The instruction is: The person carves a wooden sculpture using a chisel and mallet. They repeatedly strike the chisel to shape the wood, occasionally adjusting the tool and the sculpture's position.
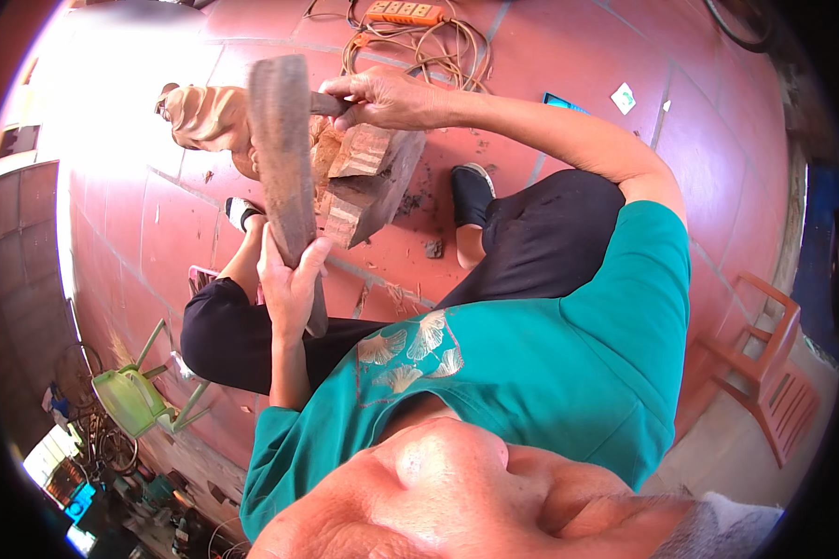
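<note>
My left hand (289,279) is closed round the lower part of a long, flat wooden club (282,140), worn and brown, standing tilted in front of me. My right hand (387,98) grips a short dark rod (326,104) like a tool handle; its left end passes out of sight behind the club. Beneath both lies a partly carved block of wood (368,186) on the floor. Its left part is a smooth carved shape with wavy folds (213,119), while the right part is rough and angular. The club hides the middle of the block.
An orange power strip (404,12) and coiled brown cable (429,51) lie beyond the block. Wood chips and dark crumbs scatter over the red tiled floor (578,74). A green plastic chair (130,401) is at left, a reddish-brown chair (764,363) at right. My legs are on either side.
</note>
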Demonstrator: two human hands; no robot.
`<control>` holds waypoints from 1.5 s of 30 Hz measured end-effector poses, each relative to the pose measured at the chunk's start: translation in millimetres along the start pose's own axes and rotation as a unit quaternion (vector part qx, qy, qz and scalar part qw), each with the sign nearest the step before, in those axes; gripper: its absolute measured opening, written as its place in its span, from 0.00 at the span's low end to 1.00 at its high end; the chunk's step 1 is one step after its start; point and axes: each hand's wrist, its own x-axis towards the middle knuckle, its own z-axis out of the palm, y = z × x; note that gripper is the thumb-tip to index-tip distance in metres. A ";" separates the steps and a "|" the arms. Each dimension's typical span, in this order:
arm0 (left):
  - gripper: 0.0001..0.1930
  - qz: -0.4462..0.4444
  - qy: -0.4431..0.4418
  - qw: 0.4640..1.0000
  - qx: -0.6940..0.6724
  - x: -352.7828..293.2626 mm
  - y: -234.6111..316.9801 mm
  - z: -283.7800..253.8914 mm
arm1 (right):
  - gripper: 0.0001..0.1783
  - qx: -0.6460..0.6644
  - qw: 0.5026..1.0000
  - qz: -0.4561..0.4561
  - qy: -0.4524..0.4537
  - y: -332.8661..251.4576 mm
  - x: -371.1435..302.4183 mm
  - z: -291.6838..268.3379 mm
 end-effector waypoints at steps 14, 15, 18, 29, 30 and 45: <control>0.19 0.021 0.012 0.998 -0.051 -3.1 0.3 11.9 | 0.21 0.113 0.993 0.033 0.009 26.5 -17.6 -6.4; 0.20 0.040 0.023 0.997 -0.060 -2.0 3.3 10.7 | 0.21 0.143 0.989 0.032 0.029 23.1 -14.3 -9.9; 0.22 0.021 0.022 0.997 -0.071 -4.4 2.1 11.3 | 0.24 0.131 0.991 0.013 0.028 23.0 -4.7 -10.0; 0.20 0.037 0.020 0.996 -0.080 -3.1 3.1 15.1 | 0.17 0.072 0.997 0.002 -0.014 1.5 -7.8 -4.7; 0.20 0.035 0.022 0.997 -0.072 -3.1 3.0 15.9 | 0.18 0.056 0.998 -0.003 -0.023 -1.2 -7.5 -4.3; 0.15 -0.022 0.003 1.000 -0.011 -0.5 8.7 13.6 | 0.18 0.056 0.998 0.013 -0.013 22.0 -8.4 0.0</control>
